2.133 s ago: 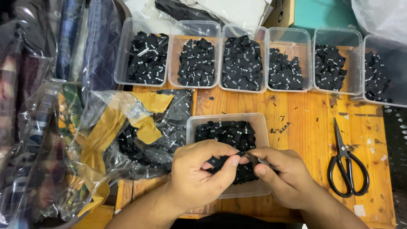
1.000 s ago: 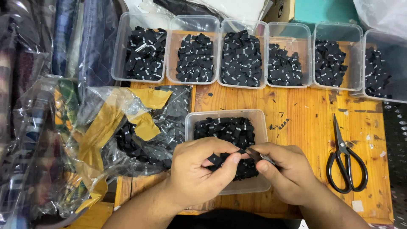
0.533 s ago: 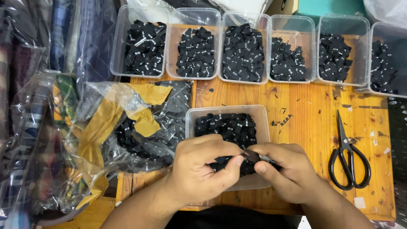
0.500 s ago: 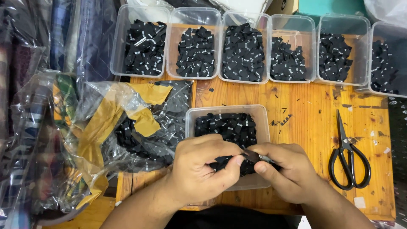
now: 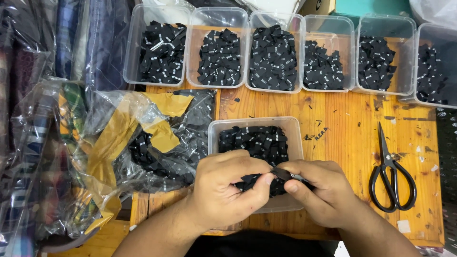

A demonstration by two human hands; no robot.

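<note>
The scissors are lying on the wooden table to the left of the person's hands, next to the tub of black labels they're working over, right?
Not quite. The head view shows the black scissors lying on the wooden table to the right of the hands, not the left. The left hand and right hand do pinch a small black label over the clear tub of black labels.

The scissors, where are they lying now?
The scissors lie on the right part of the wooden table, right of the right hand, below the row of containers.

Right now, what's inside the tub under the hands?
The tub holds a pile of small black labels. The left hand and right hand cover its near half, so what lies there is hidden.
</note>
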